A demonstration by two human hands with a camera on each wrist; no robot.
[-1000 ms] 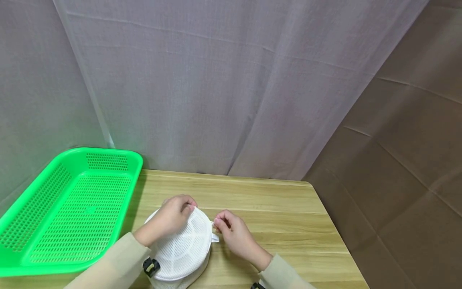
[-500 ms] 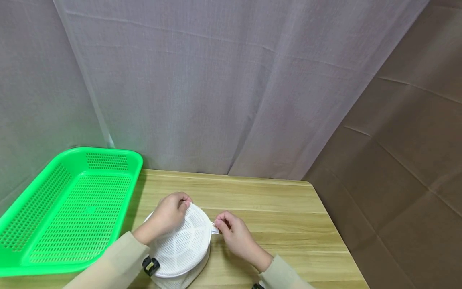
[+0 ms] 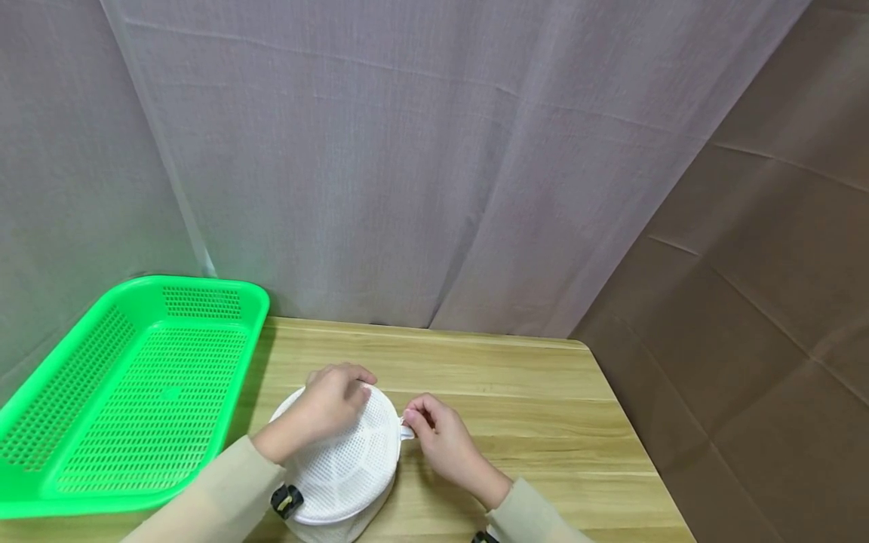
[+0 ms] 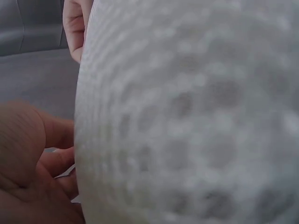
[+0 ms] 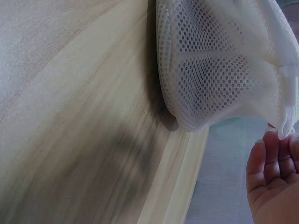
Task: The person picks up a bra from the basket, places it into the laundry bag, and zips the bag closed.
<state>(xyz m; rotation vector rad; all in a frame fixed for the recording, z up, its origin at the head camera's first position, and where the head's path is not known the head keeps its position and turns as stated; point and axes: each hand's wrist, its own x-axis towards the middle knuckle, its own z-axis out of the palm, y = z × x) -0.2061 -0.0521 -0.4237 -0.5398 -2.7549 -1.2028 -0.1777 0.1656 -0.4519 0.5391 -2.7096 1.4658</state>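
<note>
A round white mesh laundry bag [image 3: 349,460] stands on the table with its flat lid upward. My left hand [image 3: 329,407] lies over the far rim, thumb on the mesh and fingers past the edge. The left wrist view has the mesh [image 4: 187,116] close up and blurred, with those fingers partly hidden behind it. At the bag's right rim, my right hand [image 3: 444,445] pinches the zip end. A small white tab [image 3: 406,434] sticks out beside the pinching fingers. In the right wrist view the zip edge [image 5: 289,88] runs down to my right hand [image 5: 273,177].
To the left stands a green plastic basket [image 3: 170,392] with slotted walls. The wood-grain table [image 3: 529,422] extends to the right. Grey cloth [image 3: 380,166] hangs behind, and a brown cloth [image 3: 747,302] covers the right side.
My left hand first drew the rim up and left, then came back right; its fingers are now straighter. The lid lies flatter and rounder. My right hand has barely moved.
</note>
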